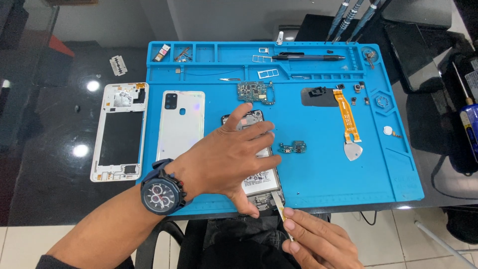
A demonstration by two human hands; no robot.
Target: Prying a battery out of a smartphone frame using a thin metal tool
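My left hand, with a dark wristwatch on the wrist, lies flat on an opened phone on the blue work mat and covers most of its white battery. My right hand, at the mat's near edge, pinches a thin metal pry tool whose tip rests at the phone's lower end.
A white back cover lies left of the phone and a white mid-frame rests on the dark glass table. On the mat are a green circuit board, an orange flex cable, a small charging board, a pen and small parts.
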